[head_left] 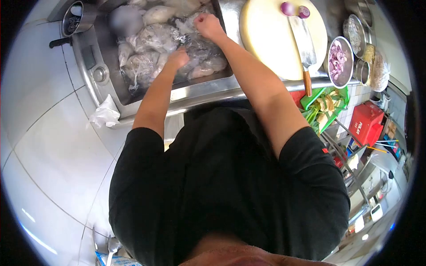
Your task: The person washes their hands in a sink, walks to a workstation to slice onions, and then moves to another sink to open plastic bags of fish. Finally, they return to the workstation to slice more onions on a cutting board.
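Clear plastic bags (155, 39) with pale contents, perhaps raw meat, fill the steel sink (111, 86). My left hand (179, 58) is down among them, its fingers closed on the crumpled film of one bag. Farther up and to the right, my right hand (208, 25) is curled with the fingers pinched together on clear plastic near the sink's right wall. Between the hands lies wrinkled, shiny film. The fingertips of both hands are partly hidden. A pale wrapped piece (208, 67) rests at the sink's near right corner.
Right of the sink, a round cutting board (266, 44) carries a cleaver (303, 44) and a halved red onion (303, 12). A bowl of sliced onion (338, 62) stands beside it. Leafy vegetables (326, 108) sit below the counter edge. A metal pot (80, 18) is at the upper left.
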